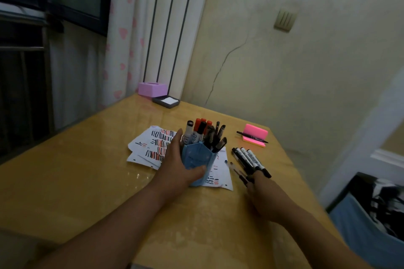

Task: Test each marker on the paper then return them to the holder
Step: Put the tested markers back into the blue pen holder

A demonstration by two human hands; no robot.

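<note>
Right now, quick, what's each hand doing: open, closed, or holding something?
Left hand: closed round the blue holder.
Right hand: blurred, fingertips at the loose markers; cannot tell whether it grips one.

Making out no legible wording anywhere, with printing on the white marker barrels point(251, 160) and the blue holder point(197, 159) blurring beyond reading, and finding only red and black strokes on the paper point(153, 140).
</note>
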